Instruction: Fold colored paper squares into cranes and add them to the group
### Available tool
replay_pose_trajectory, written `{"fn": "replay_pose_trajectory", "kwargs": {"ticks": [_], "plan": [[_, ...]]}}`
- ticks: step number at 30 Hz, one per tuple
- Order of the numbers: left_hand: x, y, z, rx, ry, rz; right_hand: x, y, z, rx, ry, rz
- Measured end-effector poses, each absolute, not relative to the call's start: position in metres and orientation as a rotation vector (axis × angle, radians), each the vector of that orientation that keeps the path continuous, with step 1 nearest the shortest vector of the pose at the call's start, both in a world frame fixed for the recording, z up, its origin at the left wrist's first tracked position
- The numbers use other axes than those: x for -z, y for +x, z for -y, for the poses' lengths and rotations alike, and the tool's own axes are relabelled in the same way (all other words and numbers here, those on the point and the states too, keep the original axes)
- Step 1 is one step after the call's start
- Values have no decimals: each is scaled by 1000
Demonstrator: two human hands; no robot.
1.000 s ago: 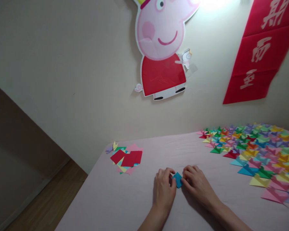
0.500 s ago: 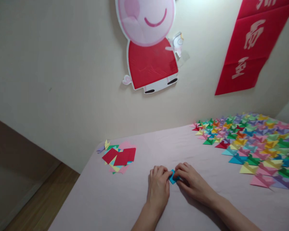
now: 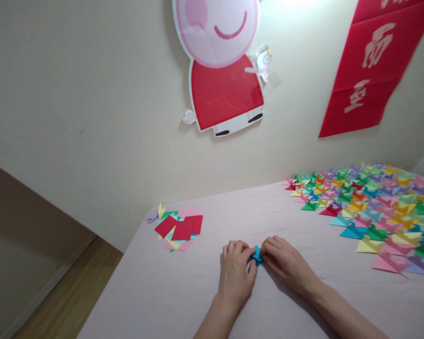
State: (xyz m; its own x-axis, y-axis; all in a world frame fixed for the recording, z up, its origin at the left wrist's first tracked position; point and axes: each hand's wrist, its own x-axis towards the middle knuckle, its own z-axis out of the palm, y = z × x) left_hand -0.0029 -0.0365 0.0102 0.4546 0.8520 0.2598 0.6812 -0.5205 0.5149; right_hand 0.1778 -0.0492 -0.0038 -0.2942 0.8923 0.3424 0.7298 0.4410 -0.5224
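Observation:
Between my hands, on the pale pink cloth (image 3: 183, 296), lies a small piece of folded blue paper (image 3: 257, 254). My left hand (image 3: 236, 268) pinches its left side, thumb and forefinger closed at the edge. On the other side, the fingertips of my right hand (image 3: 284, 261) grip the paper's right edge. One flap stands up a little at the top. The fingers cover part of the paper, so its exact fold is hard to make out.
Loose coloured paper squares, red ones (image 3: 183, 230) on top, lie at the left, with a small yellow folded piece (image 3: 161, 210) behind them. Rows of folded paper cranes (image 3: 385, 212) fill the right side. A pig cutout (image 3: 228, 92) and a red banner (image 3: 367, 70) hang on the wall.
The blue paper has gone from a flat diamond to a shape with a raised flap. My left thumb has come to its lower edge, and my right fingers have drawn back to its right side.

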Motion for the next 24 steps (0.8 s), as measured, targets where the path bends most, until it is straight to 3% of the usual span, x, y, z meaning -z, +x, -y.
{"fn": "replay_pose_trajectory", "kwargs": {"ticks": [24], "plan": [[-6, 17, 17, -648, 2708, -1298, 11, 192, 40, -512, -1510, 1890]]}}
